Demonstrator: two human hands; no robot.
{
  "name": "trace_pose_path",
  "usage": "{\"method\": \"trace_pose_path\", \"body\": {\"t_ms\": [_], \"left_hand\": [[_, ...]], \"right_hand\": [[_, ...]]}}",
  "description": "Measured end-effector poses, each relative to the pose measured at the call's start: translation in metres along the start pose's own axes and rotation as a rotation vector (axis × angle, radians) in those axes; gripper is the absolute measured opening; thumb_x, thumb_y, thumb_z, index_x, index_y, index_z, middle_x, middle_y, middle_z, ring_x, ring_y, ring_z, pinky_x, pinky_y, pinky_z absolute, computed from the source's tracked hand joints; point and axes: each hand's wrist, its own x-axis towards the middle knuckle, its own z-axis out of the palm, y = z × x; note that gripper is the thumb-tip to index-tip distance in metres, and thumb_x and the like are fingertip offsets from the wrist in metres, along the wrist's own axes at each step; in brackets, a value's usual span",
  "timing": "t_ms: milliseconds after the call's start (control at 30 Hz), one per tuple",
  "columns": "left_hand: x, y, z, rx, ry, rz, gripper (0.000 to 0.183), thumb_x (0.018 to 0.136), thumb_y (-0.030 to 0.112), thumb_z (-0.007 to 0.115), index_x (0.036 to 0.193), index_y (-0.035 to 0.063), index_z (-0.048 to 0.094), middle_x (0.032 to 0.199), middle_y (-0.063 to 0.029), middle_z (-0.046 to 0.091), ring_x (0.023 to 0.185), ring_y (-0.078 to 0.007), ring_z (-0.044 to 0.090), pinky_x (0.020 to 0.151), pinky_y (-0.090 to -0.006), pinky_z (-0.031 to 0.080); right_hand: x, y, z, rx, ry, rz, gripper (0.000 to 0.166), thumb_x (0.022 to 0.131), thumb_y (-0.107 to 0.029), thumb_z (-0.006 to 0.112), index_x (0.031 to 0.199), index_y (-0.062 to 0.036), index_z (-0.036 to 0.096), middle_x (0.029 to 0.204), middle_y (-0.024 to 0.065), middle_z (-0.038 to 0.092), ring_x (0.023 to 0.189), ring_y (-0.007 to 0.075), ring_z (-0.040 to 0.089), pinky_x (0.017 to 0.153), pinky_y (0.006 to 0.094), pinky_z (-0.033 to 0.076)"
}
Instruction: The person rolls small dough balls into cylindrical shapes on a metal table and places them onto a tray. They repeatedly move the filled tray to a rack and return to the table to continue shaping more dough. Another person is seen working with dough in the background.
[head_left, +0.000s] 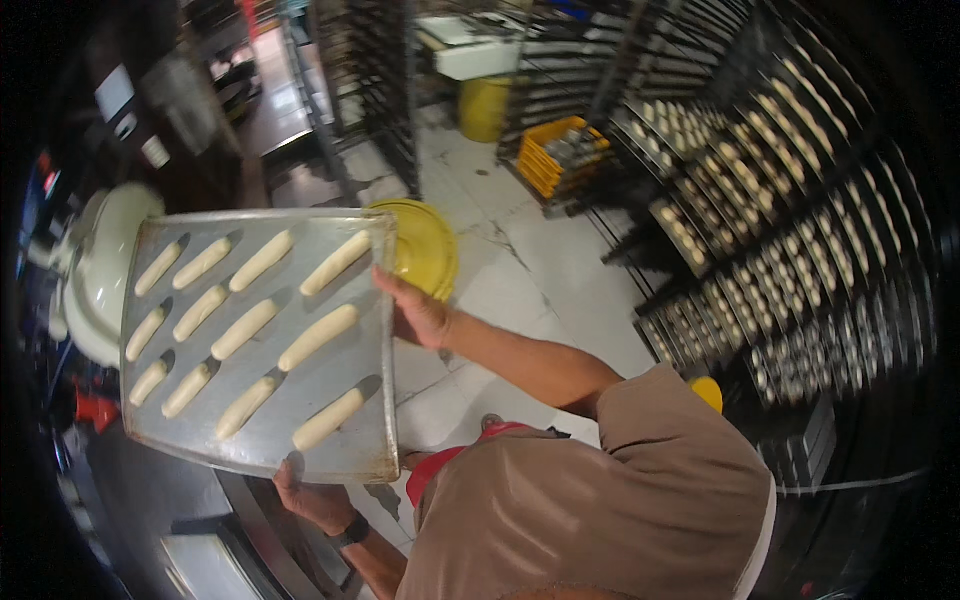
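A metal baking tray (330, 397) is held up before me at the left of the head view, carrying several long pale dough rolls (319, 337) in slanted rows. My right hand (420, 311) grips the tray's rim on the side towards the racks. At its near edge my left hand (315, 499), with a dark band on the wrist, holds the rim with the thumb on top. The fingers of both hands are partly hidden under the tray.
Tall racks (750, 330) with trays of dough pieces stand at the right. A yellow round lid or tub (424, 247) is partly behind the tray. A yellow crate (540, 165) sits on the tiled floor (517, 285). A cream-coloured machine (105, 277) stands at the left.
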Motion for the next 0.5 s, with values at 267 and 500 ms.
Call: {"method": "trace_pose_path", "body": {"t_ms": [267,500], "left_hand": [[0.045,-0.178,0.080,0.082,-0.578,-0.465,0.033,0.093,0.021,0.063,0.114,-0.0033,0.070,0.114,-0.0133,0.074,0.105,-0.0267,0.072,0.097,-0.0446,0.058],[0.110,-0.379,0.327,0.126,-0.791,-0.835,0.041,0.094,0.022,0.063,0.129,0.0002,0.064,0.126,-0.0143,0.072,0.116,-0.0286,0.070,0.107,-0.0430,0.055]], "right_hand": [[-0.221,-0.042,-0.182,-0.012,0.232,-0.348,0.063,0.100,-0.028,0.072,0.154,-0.0019,0.052,0.148,0.0123,0.064,0.136,0.0249,0.061,0.118,0.0446,0.046],[-0.276,-0.154,-0.310,0.066,0.556,-0.373,0.062,0.099,-0.015,0.077,0.154,-0.0017,0.052,0.146,0.0125,0.065,0.132,0.0255,0.064,0.118,0.0445,0.046]]}}
